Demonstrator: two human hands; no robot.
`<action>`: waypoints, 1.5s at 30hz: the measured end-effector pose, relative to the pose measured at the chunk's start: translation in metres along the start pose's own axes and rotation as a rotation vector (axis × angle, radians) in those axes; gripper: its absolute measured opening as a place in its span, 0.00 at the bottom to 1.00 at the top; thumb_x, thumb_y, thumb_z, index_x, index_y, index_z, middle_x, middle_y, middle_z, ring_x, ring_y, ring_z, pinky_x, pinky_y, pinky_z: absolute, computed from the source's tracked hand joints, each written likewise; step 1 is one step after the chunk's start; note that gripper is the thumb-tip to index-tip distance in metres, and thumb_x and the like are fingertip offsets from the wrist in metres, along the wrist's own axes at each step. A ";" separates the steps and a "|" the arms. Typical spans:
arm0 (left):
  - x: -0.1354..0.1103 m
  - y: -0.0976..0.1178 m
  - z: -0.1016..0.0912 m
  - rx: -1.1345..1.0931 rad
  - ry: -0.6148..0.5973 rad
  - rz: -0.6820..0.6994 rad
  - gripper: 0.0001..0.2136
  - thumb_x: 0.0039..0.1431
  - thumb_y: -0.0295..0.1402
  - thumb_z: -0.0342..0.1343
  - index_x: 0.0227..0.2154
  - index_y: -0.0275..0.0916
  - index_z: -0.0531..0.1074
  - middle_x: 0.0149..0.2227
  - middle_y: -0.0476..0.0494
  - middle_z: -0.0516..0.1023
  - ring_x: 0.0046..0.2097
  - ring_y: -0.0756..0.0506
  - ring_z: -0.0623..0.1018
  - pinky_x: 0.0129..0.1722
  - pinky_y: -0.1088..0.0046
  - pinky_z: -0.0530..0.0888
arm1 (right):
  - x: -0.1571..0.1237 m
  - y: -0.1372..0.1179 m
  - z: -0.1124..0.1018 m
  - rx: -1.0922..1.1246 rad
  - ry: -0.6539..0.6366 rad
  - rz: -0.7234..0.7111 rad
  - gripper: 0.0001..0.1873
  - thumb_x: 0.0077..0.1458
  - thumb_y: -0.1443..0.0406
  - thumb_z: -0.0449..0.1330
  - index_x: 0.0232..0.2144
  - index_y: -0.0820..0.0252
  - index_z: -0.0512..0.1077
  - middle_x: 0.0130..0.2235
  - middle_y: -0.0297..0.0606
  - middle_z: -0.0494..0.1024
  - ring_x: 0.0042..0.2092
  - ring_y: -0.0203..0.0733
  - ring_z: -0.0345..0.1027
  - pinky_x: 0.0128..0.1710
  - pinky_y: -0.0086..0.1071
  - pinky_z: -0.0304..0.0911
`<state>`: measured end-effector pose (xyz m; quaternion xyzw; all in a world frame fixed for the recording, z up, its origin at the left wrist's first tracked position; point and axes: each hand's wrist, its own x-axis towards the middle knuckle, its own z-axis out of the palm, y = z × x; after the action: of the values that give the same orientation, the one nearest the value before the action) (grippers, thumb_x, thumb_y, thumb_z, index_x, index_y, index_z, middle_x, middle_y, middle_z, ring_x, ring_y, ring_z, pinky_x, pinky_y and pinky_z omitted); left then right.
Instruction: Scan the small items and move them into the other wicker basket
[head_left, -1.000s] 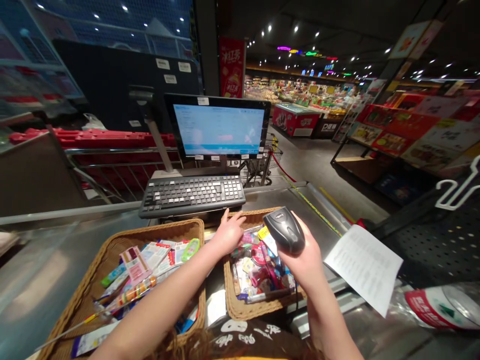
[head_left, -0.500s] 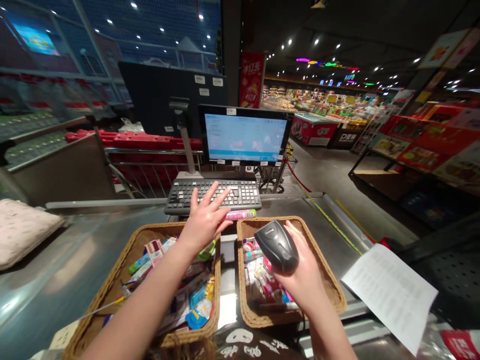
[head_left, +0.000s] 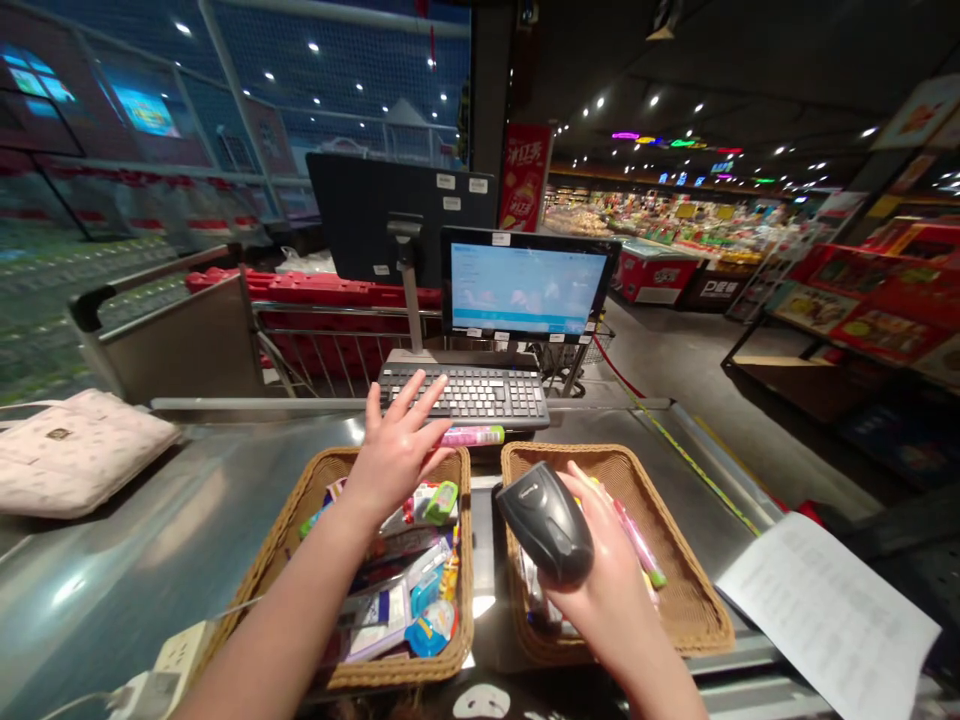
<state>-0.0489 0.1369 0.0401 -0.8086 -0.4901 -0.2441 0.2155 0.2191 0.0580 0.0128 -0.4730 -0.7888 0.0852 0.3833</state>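
My left hand (head_left: 401,455) is over the front left of the black keyboard (head_left: 495,395), fingers fanned out. A pink tube with a green end (head_left: 474,436) pokes out to the right between its thumb and forefinger. My right hand (head_left: 604,560) is wrapped round a black handheld barcode scanner (head_left: 551,520), held above the right wicker basket (head_left: 679,500). In that basket lie a pink and green stick (head_left: 640,545) and other small packs, partly hidden by my hand. The left wicker basket (head_left: 463,600), under my left forearm, holds several small colourful packets.
A lit checkout screen (head_left: 529,285) stands behind the keyboard, beside a second monitor (head_left: 352,215) seen from its back. A pale bag (head_left: 90,450) rests on the metal counter at left. A printed paper sheet (head_left: 832,610) lies at right. A power strip (head_left: 184,650) sits at lower left.
The view has shifted left. Relative to the keyboard, my left hand and the pink tube have moved left together. My right hand still holds the scanner, now slightly lower and farther left over its basket.
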 end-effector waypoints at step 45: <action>-0.105 -0.040 0.019 -0.170 -0.332 -0.142 0.08 0.58 0.35 0.62 0.40 0.45 0.79 0.64 0.38 0.66 0.68 0.30 0.58 0.62 0.29 0.48 | -0.002 -0.026 0.039 0.041 -0.087 0.018 0.25 0.45 0.66 0.60 0.49 0.58 0.71 0.54 0.47 0.75 0.61 0.61 0.64 0.60 0.58 0.61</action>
<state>-0.1238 0.0931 -0.0340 -0.8163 -0.5524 -0.1626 0.0449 0.1747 0.0515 -0.0023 -0.4677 -0.7985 0.1253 0.3577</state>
